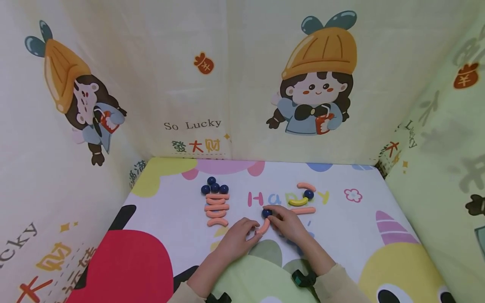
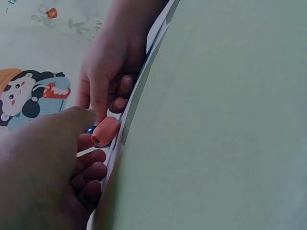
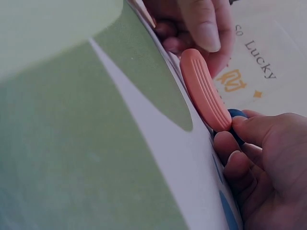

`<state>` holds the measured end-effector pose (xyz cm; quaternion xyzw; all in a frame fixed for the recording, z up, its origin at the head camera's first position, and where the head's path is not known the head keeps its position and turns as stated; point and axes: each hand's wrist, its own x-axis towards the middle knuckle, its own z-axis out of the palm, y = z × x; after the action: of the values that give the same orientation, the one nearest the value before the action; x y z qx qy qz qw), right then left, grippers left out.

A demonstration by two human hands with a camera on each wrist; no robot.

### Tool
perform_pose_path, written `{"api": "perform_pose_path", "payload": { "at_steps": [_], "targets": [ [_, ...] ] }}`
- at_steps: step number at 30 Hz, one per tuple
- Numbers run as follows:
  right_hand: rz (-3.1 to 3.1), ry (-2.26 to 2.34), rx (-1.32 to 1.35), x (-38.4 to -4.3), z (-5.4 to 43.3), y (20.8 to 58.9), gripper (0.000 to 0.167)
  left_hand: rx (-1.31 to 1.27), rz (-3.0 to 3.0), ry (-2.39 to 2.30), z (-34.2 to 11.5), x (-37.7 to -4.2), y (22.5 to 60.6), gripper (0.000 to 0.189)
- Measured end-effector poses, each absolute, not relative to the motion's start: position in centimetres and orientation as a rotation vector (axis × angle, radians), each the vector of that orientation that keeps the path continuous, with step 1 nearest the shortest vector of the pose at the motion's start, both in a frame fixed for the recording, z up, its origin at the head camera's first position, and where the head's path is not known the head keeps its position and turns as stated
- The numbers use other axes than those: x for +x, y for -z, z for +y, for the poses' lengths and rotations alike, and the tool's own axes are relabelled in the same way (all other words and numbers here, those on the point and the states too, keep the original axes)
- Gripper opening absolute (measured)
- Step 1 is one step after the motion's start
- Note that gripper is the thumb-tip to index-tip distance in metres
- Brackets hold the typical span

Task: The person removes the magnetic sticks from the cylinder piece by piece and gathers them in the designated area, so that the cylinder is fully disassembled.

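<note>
My right hand pinches a dark blue ball between thumb and fingers, low on the table. Touching or nearly touching the ball is the upper end of a pink, ridged, sausage-shaped piece. Around that piece's lower end is my left hand, with its thumb and forefinger apart and loosely bent. In the right wrist view the pink piece lies in front of the left thumb, not visibly gripped. The left wrist view shows the pink piece end-on, hiding most of the ball.
Left of my hands, several pink pieces lie stacked in a column below several dark blue balls. Beyond my right hand are a curved pink piece, another ball, a yellow curved piece and a straight pink piece. Printed cloth walls surround the table.
</note>
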<state>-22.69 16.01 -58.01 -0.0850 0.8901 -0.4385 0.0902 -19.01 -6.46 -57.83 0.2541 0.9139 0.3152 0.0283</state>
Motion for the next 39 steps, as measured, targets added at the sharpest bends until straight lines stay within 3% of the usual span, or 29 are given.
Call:
{"api": "perform_pose_path", "payload": {
  "at_steps": [13, 39],
  "targets": [
    [2.652, 1.309, -0.251, -22.4, 16.1, 58.2, 0.032, 0.807, 2.905, -0.905, -5.8, -18.9, 58.8, 0.021],
    [2.653, 1.315, -0.275, -22.7, 15.9, 57.9, 0.032, 0.883, 2.931, -0.89, -5.9, -19.3, 59.0, 0.02]
  ]
}}
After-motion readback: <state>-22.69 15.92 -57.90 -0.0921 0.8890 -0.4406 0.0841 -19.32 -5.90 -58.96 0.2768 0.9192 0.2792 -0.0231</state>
